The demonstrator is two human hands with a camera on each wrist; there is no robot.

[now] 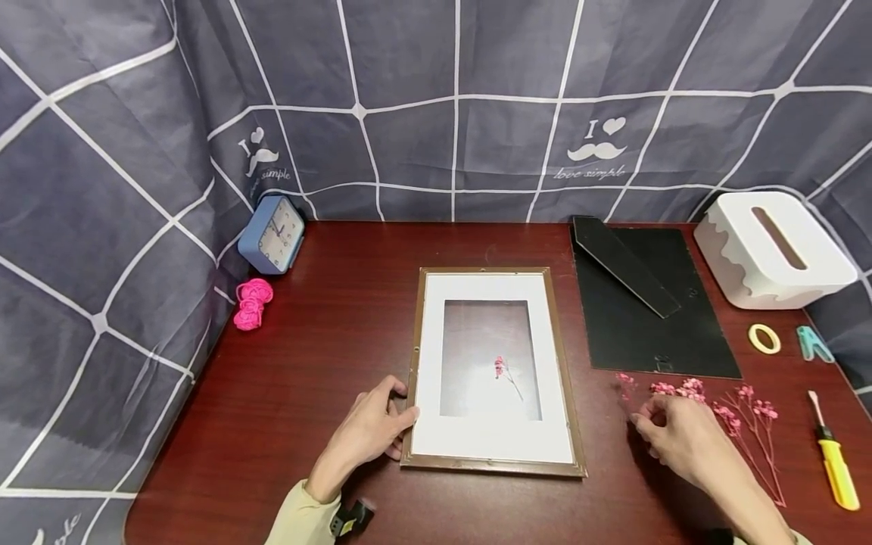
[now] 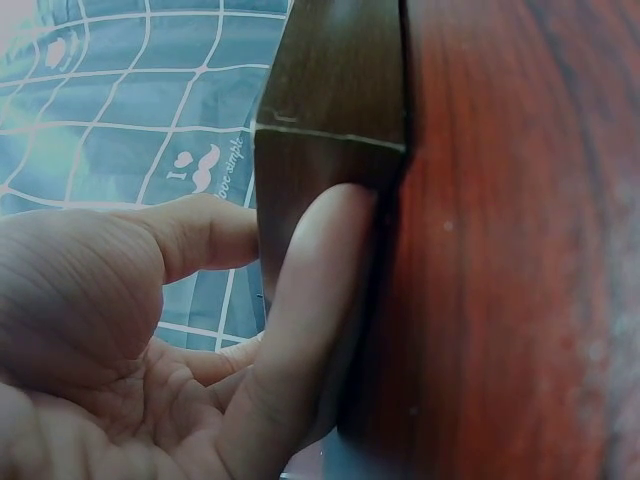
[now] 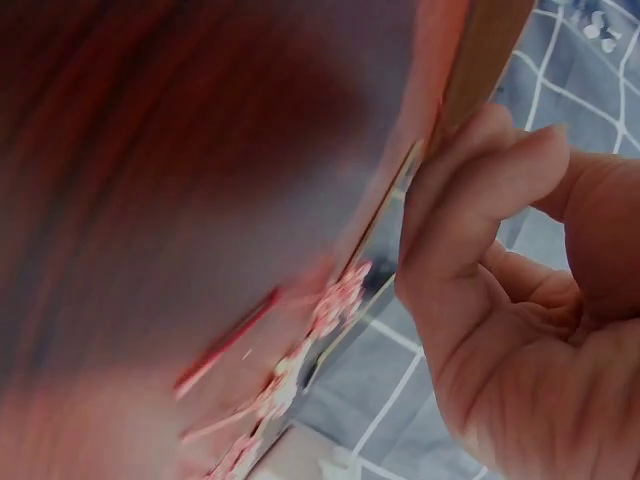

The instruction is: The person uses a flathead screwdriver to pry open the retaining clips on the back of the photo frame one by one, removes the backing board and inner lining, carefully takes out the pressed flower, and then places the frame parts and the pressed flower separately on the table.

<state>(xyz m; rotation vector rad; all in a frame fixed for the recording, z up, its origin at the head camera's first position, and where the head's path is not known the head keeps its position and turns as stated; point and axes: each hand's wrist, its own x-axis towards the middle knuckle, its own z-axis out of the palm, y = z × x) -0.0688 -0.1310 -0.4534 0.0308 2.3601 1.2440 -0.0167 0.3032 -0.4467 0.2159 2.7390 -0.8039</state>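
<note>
A brown picture frame point(image 1: 575, 424) with a white mat point(image 1: 490, 443) lies flat on the table. One small pink dried flower sprig point(image 1: 500, 369) rests inside the mat's opening. At the frame's lower left side, my left hand point(image 1: 371, 420) grips the edge; the left wrist view shows the fingers point(image 2: 320, 270) against the brown border. To the right of the frame, my right hand point(image 1: 684, 439) pinches a small, blurred pink flower sprig point(image 1: 625, 386) between thumb and fingertips. More pink dried flowers point(image 1: 745, 412) lie beside and partly behind that hand.
A black backing board point(image 1: 640, 333) with a stand leg lies behind the right hand. Farther right are a tissue box point(image 1: 763, 257), yellow ring point(image 1: 764, 338), teal clip point(image 1: 814, 344) and yellow screwdriver point(image 1: 839, 473). A blue clock point(image 1: 272, 235) and pink yarn point(image 1: 252, 304) sit left.
</note>
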